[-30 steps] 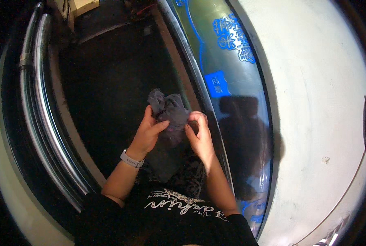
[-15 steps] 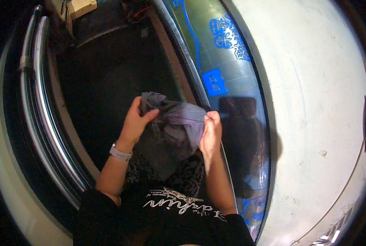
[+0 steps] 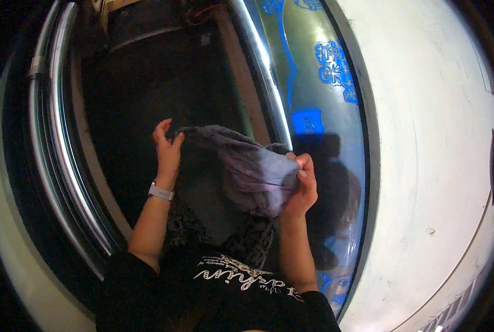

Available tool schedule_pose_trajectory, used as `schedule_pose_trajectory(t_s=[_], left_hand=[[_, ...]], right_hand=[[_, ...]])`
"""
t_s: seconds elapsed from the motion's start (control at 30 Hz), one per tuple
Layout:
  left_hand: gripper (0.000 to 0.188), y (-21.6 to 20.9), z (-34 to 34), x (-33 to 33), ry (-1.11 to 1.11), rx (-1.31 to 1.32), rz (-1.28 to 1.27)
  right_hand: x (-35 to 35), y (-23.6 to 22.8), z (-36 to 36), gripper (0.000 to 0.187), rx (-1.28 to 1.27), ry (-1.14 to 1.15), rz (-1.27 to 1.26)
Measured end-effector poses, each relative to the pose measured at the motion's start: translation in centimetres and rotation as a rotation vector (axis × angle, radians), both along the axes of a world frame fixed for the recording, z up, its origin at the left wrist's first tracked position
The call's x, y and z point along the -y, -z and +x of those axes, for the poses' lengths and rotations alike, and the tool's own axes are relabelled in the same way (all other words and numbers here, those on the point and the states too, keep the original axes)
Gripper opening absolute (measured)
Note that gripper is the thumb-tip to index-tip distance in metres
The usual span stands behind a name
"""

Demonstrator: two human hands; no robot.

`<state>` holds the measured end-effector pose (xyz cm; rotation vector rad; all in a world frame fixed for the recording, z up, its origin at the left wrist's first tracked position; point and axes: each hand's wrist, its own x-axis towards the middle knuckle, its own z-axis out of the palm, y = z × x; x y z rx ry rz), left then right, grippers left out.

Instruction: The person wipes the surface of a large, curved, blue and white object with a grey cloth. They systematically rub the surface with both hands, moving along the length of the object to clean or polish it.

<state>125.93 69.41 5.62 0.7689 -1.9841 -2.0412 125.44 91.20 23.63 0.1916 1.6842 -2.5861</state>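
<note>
A grey-purple cloth [image 3: 258, 171] hangs bunched in front of my body, with folds across its middle. My right hand [image 3: 302, 191] pinches its right edge between thumb and fingers, beside the glossy panel. My left hand [image 3: 166, 146] has thumb and fingertips apart. The cloth's thin left corner reaches the left thumb tip, but no firm grip shows there. A pale band is on my left wrist.
A glossy panel [image 3: 307, 149] with blue lettering and a chrome edge [image 3: 266, 61] runs along my right, beside a broad white surface [image 3: 424, 155]. Chrome rails [image 3: 61, 94] curve along the left. The floor [image 3: 147, 83] is dark, and a box [image 3: 119, 5] stands at the far end.
My hands have moved apart, the left one leftward and the right one rightward. The left fingers have loosened, and the cloth has shifted right with the right hand. The view has shifted slightly.
</note>
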Motion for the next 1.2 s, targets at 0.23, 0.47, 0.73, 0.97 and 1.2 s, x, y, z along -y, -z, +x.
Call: schedule_pose_trajectory(t_s=[0.23, 0.47, 0.73, 0.97, 1.2], left_hand=[[0.074, -2.4, 2.8, -3.9, 0.906, -0.053, 0.548], [0.049, 0.0, 4.7, -5.5, 0.725, -0.076, 0.603], [0.039, -1.1, 3.0, -3.3, 0.109, -0.111, 1.549], [0.04, -3.6, 3.2, -5.4, 0.326, -0.077, 1.482], [0.043, -1.8, 2.8, -3.7, 0.405, 0.113, 0.827]], right_hand=[[1.6, 0.9, -1.0, 0.02, -0.071, -0.065, -0.01], [1.0, 3.0, -0.5, 0.019, -0.073, 0.046, 0.322], [-1.8, 7.1, 1.7, 0.08, 0.315, -0.368, 0.531], [-3.7, 7.8, 2.6, 0.084, 0.416, -0.47, 0.488], [-1.8, 7.6, 2.3, 0.043, 0.255, -0.036, 0.687]])
